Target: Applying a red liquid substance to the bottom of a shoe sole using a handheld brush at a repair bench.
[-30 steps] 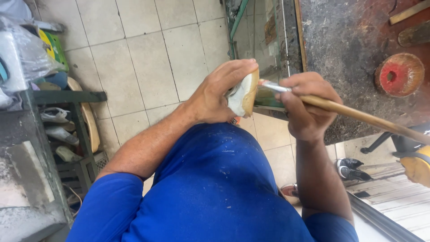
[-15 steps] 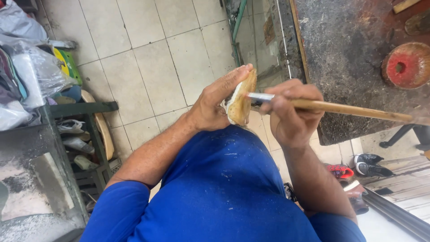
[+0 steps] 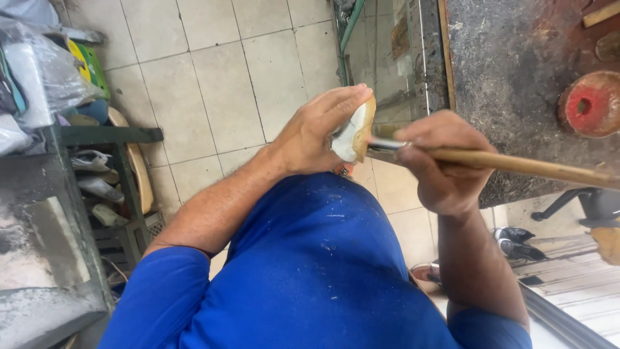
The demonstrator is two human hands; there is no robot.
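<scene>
1. Head view, and I start at the left edge: a dark metal shelf rack [image 3: 97, 139] holds clear plastic bags [image 3: 39, 71] on top and assorted odds and ends on its lower levels, standing on a pale tiled floor [image 3: 213, 64].
2. My left hand [image 3: 320, 129] comes next, raised over my blue shirt [image 3: 310, 271]. Its fingers are curled round a small tan piece with a white-coated face [image 3: 355, 132], thumb under and fingertips over the top edge, so the piece is gripped firmly, held on edge in the air just off the workbench's left edge.
3. My right hand [image 3: 442, 161] is closed in a fist round a long wooden-handled brush [image 3: 516, 165]. Its metal ferrule end meets the piece's white face; I cannot tell the bristles apart.
4. Behind the hands lies a dark, stained workbench [image 3: 510, 77].
5. Near the workbench's right edge sits a red round disc with a centre hole [image 3: 591, 103].
</scene>
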